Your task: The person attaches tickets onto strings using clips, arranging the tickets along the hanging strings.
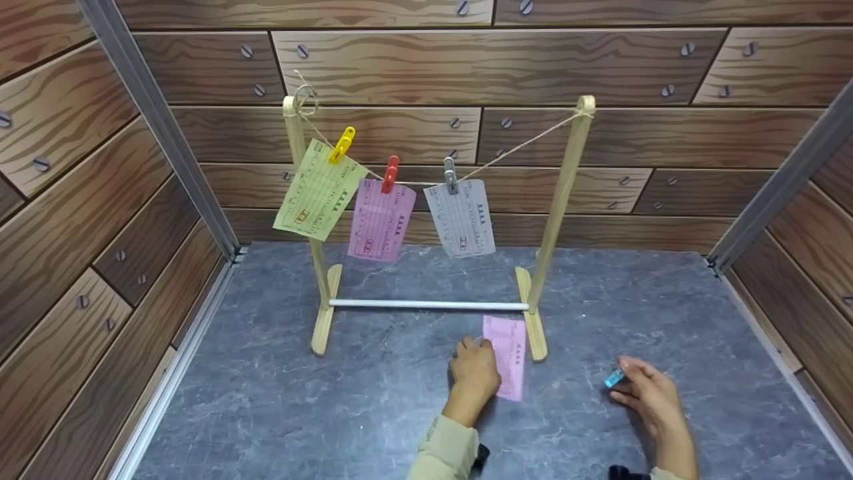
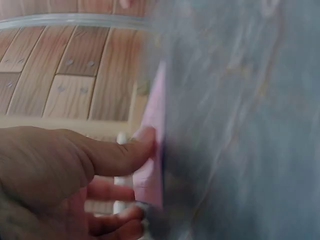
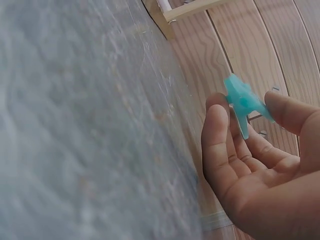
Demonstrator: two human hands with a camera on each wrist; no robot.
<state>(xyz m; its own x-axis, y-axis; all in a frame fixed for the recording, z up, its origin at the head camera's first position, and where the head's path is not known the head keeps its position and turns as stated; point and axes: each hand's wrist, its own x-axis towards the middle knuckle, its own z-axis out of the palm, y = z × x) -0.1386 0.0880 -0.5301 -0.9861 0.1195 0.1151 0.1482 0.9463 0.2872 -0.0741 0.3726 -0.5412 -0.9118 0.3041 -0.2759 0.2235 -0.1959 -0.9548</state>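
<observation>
On the grey tabletop, between the feet of a small wooden rack, lies a pink printed paper slip. My left hand is at the slip's left edge. In the left wrist view, the thumb presses on the pink slip, with the other fingers curled beside it and partly hidden. Farther right, my right hand pinches a turquoise clothespin by its legs between thumb and fingers, just above the tabletop.
The wooden rack has a sagging string. A yellow clothespin holds a green slip, a red one a pink slip, and a grey one a white slip. A white bar joins the feet.
</observation>
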